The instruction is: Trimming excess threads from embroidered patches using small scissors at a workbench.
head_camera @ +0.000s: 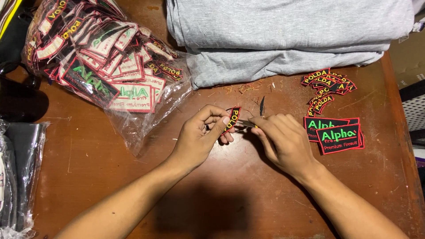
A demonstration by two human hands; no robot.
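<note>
My left hand point(204, 132) pinches a small curved embroidered patch point(233, 118), black with a red border and yellow letters, held upright over the brown wooden table point(230, 194). My right hand point(283, 139) grips a small metal cutting tool point(246, 123) whose tip touches the patch's lower edge. A thin black offcut point(262, 106) lies just beyond the hands. To the right sit a pile of the same curved patches point(326, 86) and a stack of rectangular black patches with green lettering point(337, 135).
A clear plastic bag point(102, 57) full of several patches fills the upper left. Folded grey cloth point(287, 35) is stacked along the far edge, with thread scraps point(248, 87) before it. Dark plastic-wrapped goods point(17, 177) lie at the left edge.
</note>
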